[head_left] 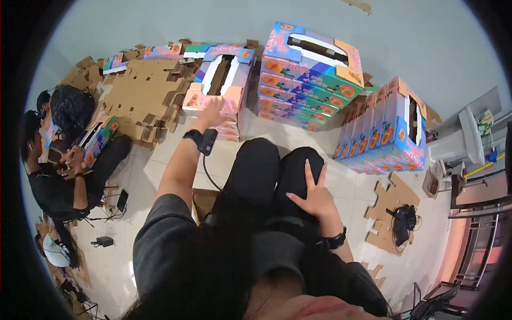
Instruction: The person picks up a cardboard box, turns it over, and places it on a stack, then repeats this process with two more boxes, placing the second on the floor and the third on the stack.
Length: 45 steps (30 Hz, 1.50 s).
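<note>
My left hand (212, 113) reaches forward and lies on the near end of a colourful printed fruit carton (242, 66), its fingers stretched out. That carton tops a short stack and has a long, white-edged opening in its upper face. A black device with a cable sits at my left wrist. My right hand (316, 197) rests on my right thigh with its fingers spread, holding nothing. Just beyond my knees rises a taller stack of similar cartons (298, 69). To its right, more cartons (397, 122) stand on edge in a row.
Flat brown cardboard (141, 88) lies at the back left. Another person (53, 184) sits at the left, hands on a printed carton (96, 141). A black adapter (104, 241) lies on the floor. Cut cardboard (381, 205) with a black bundle (404, 221) is at the right, near a sink (464, 136).
</note>
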### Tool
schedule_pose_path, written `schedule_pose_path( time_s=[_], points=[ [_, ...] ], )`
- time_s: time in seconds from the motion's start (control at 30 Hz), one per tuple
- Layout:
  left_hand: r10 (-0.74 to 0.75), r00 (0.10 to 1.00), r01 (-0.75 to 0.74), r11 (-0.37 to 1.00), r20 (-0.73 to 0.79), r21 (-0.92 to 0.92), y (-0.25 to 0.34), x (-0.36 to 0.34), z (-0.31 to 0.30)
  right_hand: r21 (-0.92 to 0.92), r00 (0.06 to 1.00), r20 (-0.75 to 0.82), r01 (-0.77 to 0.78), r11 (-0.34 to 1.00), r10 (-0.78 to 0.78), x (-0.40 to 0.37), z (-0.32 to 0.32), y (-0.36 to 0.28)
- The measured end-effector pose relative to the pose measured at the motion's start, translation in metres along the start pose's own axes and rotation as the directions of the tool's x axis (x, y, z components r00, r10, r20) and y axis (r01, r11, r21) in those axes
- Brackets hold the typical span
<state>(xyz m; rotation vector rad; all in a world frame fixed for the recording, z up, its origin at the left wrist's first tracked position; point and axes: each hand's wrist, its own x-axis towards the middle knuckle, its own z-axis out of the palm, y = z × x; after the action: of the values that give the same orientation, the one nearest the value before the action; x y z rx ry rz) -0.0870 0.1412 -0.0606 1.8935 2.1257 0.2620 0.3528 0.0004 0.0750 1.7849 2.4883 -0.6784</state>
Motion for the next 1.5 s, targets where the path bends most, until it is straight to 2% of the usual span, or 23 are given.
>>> schedule_pose_path(
  time_s=[0.03,0.13,0.17,0.27,0.37,0.53,0.63,0.8,1.13,1.33,1.43,1.5],
  points=[
    [0.013,0.999,-0.007,0.990,-0.046,0.139,0.005,0.002,0.012,-0.024,1.000,-0.006,-0.008,1.000,0.007,0.001,0.002,-0.003],
    [-0.143,0.989,0.140,0.988,0.045,0.066,0.013,0.011,0.033,-0.051,0.998,0.007,-0.057,0.997,0.057,0.006,-0.002,-0.010],
    [-0.200,0.971,0.186,0.976,0.129,0.112,0.013,0.016,0.036,-0.057,0.998,0.014,-0.067,0.996,0.068,0.007,-0.004,-0.011],
    [-0.273,0.954,0.257,0.958,0.125,0.128,0.012,0.022,0.049,-0.071,0.995,0.053,-0.085,0.994,0.089,0.009,-0.008,-0.010],
    [-0.263,0.953,0.223,0.946,0.153,0.237,0.032,0.005,0.029,-0.084,0.987,0.106,-0.113,0.990,0.122,0.013,-0.015,-0.012],
    [-0.308,0.916,0.263,0.945,0.258,0.195,0.034,0.012,0.027,-0.087,0.975,0.152,-0.152,0.984,0.164,0.020,-0.020,-0.023],
    [-0.300,0.911,0.259,0.950,0.283,0.173,0.029,0.016,0.029,-0.050,0.999,0.015,-0.052,0.997,0.052,0.021,-0.008,-0.014],
    [-0.319,0.888,0.263,0.944,0.332,0.201,0.041,0.011,0.014,-0.053,0.998,0.024,-0.052,0.997,0.053,0.021,-0.009,-0.016],
    [-0.375,0.865,0.309,0.921,0.334,0.236,0.055,0.010,0.007,-0.082,1.000,-0.014,-0.029,0.996,0.028,0.018,-0.003,-0.010],
    [-0.382,0.873,0.310,0.914,0.304,0.260,0.049,0.012,0.014,-0.120,0.998,0.017,-0.059,0.991,0.061,0.019,-0.006,-0.013],
    [-0.383,0.875,0.312,0.914,0.298,0.259,0.050,0.011,0.016,-0.072,0.981,0.141,-0.122,0.990,0.131,0.023,-0.024,-0.019],
    [-0.382,0.874,0.310,0.915,0.301,0.259,0.050,0.012,0.015,-0.060,0.978,0.188,-0.081,0.995,0.091,0.051,-0.019,0.011]
  ],
)
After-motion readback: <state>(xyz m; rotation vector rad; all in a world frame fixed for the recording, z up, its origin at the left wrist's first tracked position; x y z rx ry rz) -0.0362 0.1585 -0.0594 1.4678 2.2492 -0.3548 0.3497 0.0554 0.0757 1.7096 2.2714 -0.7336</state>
